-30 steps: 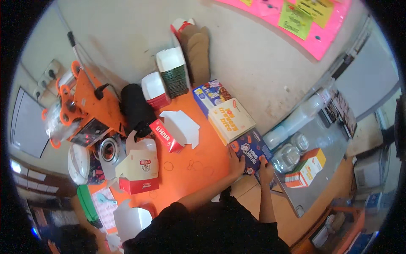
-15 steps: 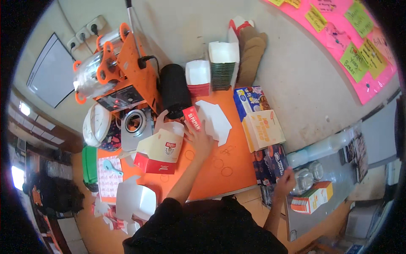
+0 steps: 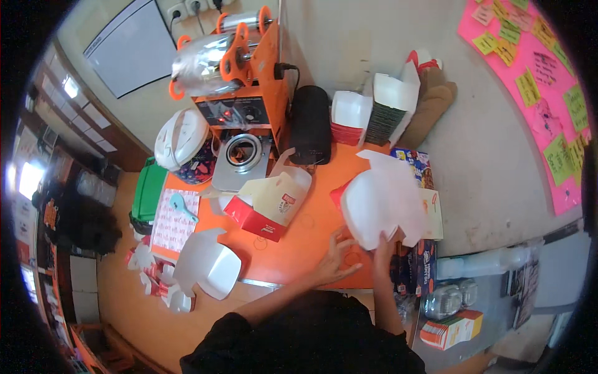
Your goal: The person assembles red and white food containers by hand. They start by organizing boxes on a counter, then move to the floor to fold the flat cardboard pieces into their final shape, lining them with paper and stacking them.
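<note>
A paper food box (image 3: pixel 377 202) with a white inside and a red outer wall stands tilted over the right part of the orange table (image 3: pixel 286 262), its flaps spread. My right hand (image 3: pixel 382 252) grips its near edge. Just left of that edge, my left hand (image 3: pixel 336 260) is open with fingers apart, holding nothing. Further left sits a cream and red food box (image 3: pixel 268 202) with its flaps up. At the table's near left edge another box (image 3: pixel 215 268) lies open, white inside. Thin rubber bands (image 3: pixel 308 221) lie between the boxes and my left hand.
An orange sealing machine (image 3: pixel 249 93) stands at the back left, beside a black cylinder (image 3: pixel 311 128). Stacked red boxes (image 3: pixel 351 112) and dark green boxes (image 3: pixel 392 106) lean by the wall. Right are dark printed packs (image 3: pixel 427 268) and a grey side table (image 3: pixel 486 336). A light-blue spoon (image 3: pixel 182 206) lies left.
The food box by the black cylinder has been lifted and opened out. My right hand has left the dark packs and holds it; my left hand has come off it. The view has shifted.
</note>
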A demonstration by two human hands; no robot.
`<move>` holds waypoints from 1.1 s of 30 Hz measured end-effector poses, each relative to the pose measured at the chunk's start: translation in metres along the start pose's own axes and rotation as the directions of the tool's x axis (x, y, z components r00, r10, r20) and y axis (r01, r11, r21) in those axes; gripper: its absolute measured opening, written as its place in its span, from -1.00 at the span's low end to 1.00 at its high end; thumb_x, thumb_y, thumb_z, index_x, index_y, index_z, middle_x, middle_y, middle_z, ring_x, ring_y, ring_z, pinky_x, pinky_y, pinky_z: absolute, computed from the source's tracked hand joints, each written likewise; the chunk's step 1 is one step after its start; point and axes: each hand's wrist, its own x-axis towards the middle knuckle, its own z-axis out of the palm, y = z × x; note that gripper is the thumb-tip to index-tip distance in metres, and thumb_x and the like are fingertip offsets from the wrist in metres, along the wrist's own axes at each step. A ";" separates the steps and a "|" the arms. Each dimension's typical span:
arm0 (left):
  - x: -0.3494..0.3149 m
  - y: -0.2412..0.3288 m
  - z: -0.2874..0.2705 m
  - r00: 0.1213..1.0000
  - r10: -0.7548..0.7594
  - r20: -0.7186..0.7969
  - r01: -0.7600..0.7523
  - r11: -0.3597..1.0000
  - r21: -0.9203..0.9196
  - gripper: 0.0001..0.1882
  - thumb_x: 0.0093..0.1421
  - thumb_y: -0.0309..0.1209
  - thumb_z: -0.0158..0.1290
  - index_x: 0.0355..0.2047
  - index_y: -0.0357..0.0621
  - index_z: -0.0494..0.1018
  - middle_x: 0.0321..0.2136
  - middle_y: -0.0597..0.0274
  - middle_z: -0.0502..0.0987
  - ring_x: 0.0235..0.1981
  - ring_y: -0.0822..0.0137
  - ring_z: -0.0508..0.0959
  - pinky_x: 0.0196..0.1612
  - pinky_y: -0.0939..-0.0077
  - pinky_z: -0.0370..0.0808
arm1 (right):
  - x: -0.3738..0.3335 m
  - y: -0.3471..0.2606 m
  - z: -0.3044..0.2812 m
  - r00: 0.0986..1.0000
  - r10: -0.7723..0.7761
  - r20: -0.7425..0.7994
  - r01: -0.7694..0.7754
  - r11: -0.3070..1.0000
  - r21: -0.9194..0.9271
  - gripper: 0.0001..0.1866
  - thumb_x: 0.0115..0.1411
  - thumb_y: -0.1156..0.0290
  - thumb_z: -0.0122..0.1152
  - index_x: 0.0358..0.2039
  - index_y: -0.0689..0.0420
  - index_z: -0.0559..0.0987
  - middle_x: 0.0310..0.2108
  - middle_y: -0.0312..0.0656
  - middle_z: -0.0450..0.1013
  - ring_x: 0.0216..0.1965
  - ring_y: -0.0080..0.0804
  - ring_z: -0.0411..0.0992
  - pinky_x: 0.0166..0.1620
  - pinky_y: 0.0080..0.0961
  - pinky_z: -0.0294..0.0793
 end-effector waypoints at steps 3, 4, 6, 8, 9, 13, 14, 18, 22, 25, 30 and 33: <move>-0.019 -0.016 -0.066 0.926 0.098 -0.364 0.089 0.881 0.464 -0.20 0.00 -0.15 0.35 0.19 -0.07 0.22 0.24 -0.15 0.09 0.33 -0.21 0.05 0.28 -0.12 0.16 | 0.004 -0.034 -0.008 0.989 -0.073 -0.131 0.074 0.997 0.002 -0.33 0.29 0.49 0.12 0.35 0.33 0.10 0.26 0.01 0.22 0.20 -0.21 0.26 0.24 -0.38 0.20; -0.017 -0.026 -0.090 0.782 0.152 -0.604 0.204 0.854 0.479 -0.13 -0.08 -0.14 0.40 0.19 -0.07 0.22 0.23 -0.13 0.16 0.31 -0.22 0.09 0.26 -0.17 0.15 | 0.011 -0.033 -0.020 0.978 -0.151 -0.145 0.145 0.988 -0.051 -0.39 0.30 0.50 0.11 0.31 0.35 0.19 0.21 -0.04 0.29 0.17 -0.28 0.29 0.18 -0.42 0.28; -0.005 -0.012 -0.159 0.687 0.157 -0.710 0.448 0.678 0.583 -0.06 -0.20 -0.13 0.44 0.18 -0.06 0.24 0.18 -0.08 0.21 0.24 -0.16 0.22 0.22 -0.15 0.22 | 0.014 -0.036 -0.033 0.979 -0.157 -0.127 0.161 0.987 0.023 -0.40 0.29 0.53 0.11 0.31 0.35 0.21 0.21 0.00 0.30 0.15 -0.23 0.31 0.22 -0.41 0.24; -0.027 -0.031 -0.218 0.851 -0.167 -0.497 0.450 0.719 0.529 -0.03 -0.25 -0.13 0.45 0.17 -0.04 0.23 0.19 -0.02 0.20 0.19 -0.10 0.29 0.23 -0.08 0.20 | 0.007 -0.056 -0.023 0.989 -0.138 -0.050 0.136 0.990 -0.044 -0.40 0.30 0.53 0.11 0.32 0.33 0.22 0.20 -0.03 0.32 0.13 -0.28 0.32 0.18 -0.44 0.28; -0.035 -0.035 -0.234 0.884 -0.314 -0.345 0.457 0.735 0.501 -0.01 -0.28 -0.13 0.45 0.17 -0.04 0.23 0.20 0.01 0.20 0.16 -0.07 0.32 0.24 -0.05 0.20 | 0.004 -0.065 -0.018 0.992 -0.127 -0.017 0.125 0.989 -0.075 -0.40 0.30 0.53 0.12 0.32 0.32 0.22 0.19 -0.04 0.33 0.12 -0.30 0.33 0.17 -0.46 0.30; -0.038 0.009 -0.235 0.877 -0.465 -0.119 0.425 0.636 0.644 -0.14 -0.25 -0.17 0.43 0.10 0.00 0.35 0.06 0.17 0.38 0.15 0.03 0.34 0.22 -0.14 0.20 | -0.001 -0.078 -0.017 0.994 -0.110 0.018 0.109 0.992 0.069 -0.47 0.30 0.47 0.15 0.26 0.31 0.32 0.08 -0.13 0.42 0.00 -0.43 0.40 0.07 -0.52 0.36; -0.040 0.019 -0.227 0.920 -0.383 -0.083 0.330 0.643 0.691 -0.21 -0.24 -0.19 0.43 0.06 0.00 0.39 -0.01 0.19 0.44 0.14 0.04 0.36 0.20 -0.16 0.22 | 0.003 -0.074 -0.026 0.998 -0.053 0.018 0.051 0.994 0.097 -0.52 0.31 0.44 0.16 0.21 0.31 0.38 0.01 -0.17 0.46 -0.08 -0.47 0.43 0.04 -0.51 0.38; -0.075 0.017 -0.184 0.992 -0.121 -0.046 0.120 0.720 0.684 -0.50 -0.18 -0.32 0.35 -0.16 -0.05 0.54 -0.30 0.21 0.56 -0.04 0.09 0.46 0.15 -0.06 0.29 | -0.010 -0.081 -0.034 0.995 -0.092 0.040 0.092 0.996 0.023 -0.63 0.33 0.35 0.16 0.06 0.30 0.51 -0.10 -0.24 0.52 -0.24 -0.54 0.46 -0.07 -0.53 0.41; -0.093 0.019 -0.105 0.982 0.091 -0.163 0.064 0.657 0.752 -0.73 -0.01 -0.41 0.15 -0.24 -0.13 0.50 -0.40 0.20 0.49 -0.24 0.15 0.48 -0.10 0.12 0.35 | -0.024 -0.092 -0.045 0.990 -0.127 0.054 0.135 0.973 -0.186 -0.64 0.35 0.31 0.14 0.02 0.32 0.54 -0.12 -0.21 0.52 -0.17 -0.51 0.44 -0.03 -0.54 0.37; -0.095 0.008 -0.052 0.992 0.065 -0.111 0.050 0.595 0.802 -0.71 0.06 -0.38 0.17 -0.18 -0.13 0.48 -0.42 0.18 0.47 -0.29 0.14 0.48 -0.22 0.14 0.36 | -0.024 -0.095 -0.051 0.976 -0.206 0.068 0.217 0.943 -0.254 -0.63 0.36 0.29 0.12 0.02 0.32 0.53 -0.12 -0.19 0.53 -0.15 -0.48 0.43 -0.01 -0.53 0.36; -0.093 0.013 0.002 0.942 -0.284 0.181 0.068 0.686 0.724 -0.63 0.12 -0.34 0.04 -0.08 -0.26 0.40 -0.17 0.01 0.48 -0.24 0.05 0.56 -0.33 0.09 0.44 | -0.048 -0.139 -0.037 0.955 -0.287 0.073 0.290 0.956 -0.038 -0.64 0.37 0.27 0.11 0.01 0.31 0.53 -0.17 -0.23 0.53 -0.19 -0.48 0.44 -0.04 -0.51 0.39; -0.100 -0.015 0.047 0.987 -0.082 0.139 -0.023 0.778 0.628 -0.42 0.15 -0.37 0.01 0.16 -0.40 0.24 -0.04 -0.17 0.43 -0.19 -0.02 0.56 -0.20 0.03 0.51 | -0.035 -0.125 -0.072 0.981 -0.186 0.048 0.191 0.972 -0.138 -0.57 0.35 0.24 0.14 0.07 0.30 0.49 -0.12 -0.17 0.50 -0.10 -0.48 0.41 0.03 -0.53 0.35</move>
